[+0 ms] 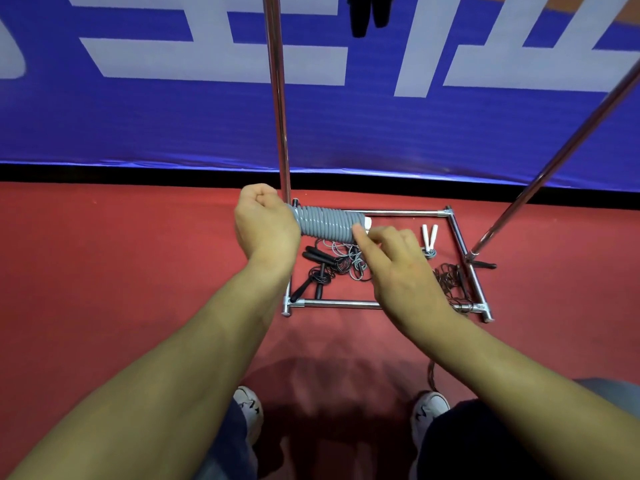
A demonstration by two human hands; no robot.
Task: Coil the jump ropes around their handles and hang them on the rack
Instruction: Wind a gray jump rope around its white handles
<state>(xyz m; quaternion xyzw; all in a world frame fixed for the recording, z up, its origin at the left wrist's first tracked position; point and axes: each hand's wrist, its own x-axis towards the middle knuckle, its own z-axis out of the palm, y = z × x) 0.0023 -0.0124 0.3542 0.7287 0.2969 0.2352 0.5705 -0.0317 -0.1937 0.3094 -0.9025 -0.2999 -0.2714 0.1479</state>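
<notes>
Your left hand [265, 225] has its fingers wrapped round one end of the coiled grey rope [327, 225], held above the rack's base [346, 303]. Right hand [391, 258] pinches the loose end by the white handle [367, 223]. Let go before tucking it and the coils will probably spring loose.

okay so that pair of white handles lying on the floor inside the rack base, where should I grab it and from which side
Probably pinch both white handles together around their middle, coming straight down from above. They lie nearly side by side on the red floor, close at the near end where the grey cord bunches, splaying apart farther away. The rack base bar runs to their right, so come from above or the left.
</notes>
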